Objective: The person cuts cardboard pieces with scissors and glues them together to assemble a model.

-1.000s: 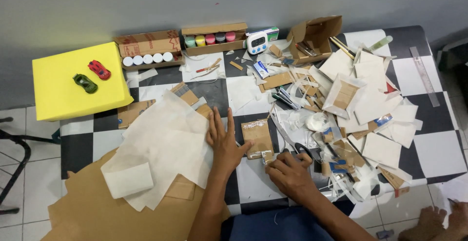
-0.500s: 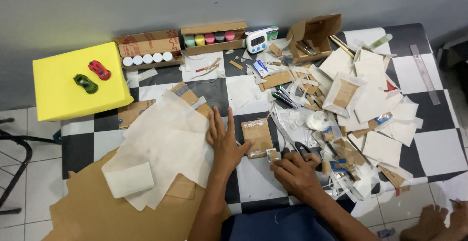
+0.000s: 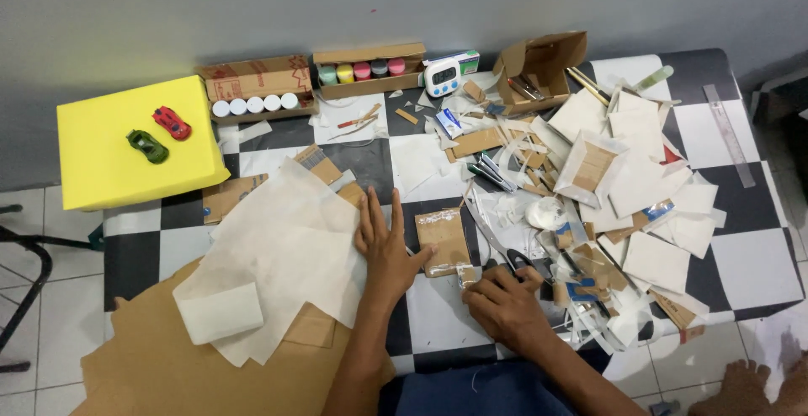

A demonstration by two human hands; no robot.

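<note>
Two hands barely shifted: left hand (image 3: 385, 245) stays flat, fingers spread, on white paper (image 3: 282, 252); right hand (image 3: 502, 302) stays curled at five o'clock of the cardboard piece (image 3: 443, 241), grip unclear.

Two toy cars (image 3: 160, 134), five paint pots (image 3: 362, 71), four white-capped pots (image 3: 255, 104), one timer (image 3: 441, 77)

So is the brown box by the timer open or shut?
Open: the brown box has its flaps up, with tools showing inside.

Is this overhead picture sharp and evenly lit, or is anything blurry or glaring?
Head view: light is soft and even, with faint shadows under the left hand and right hand; no strong glare on the checkered table; the small scraps look slightly soft, and the edges bend a little.
</note>
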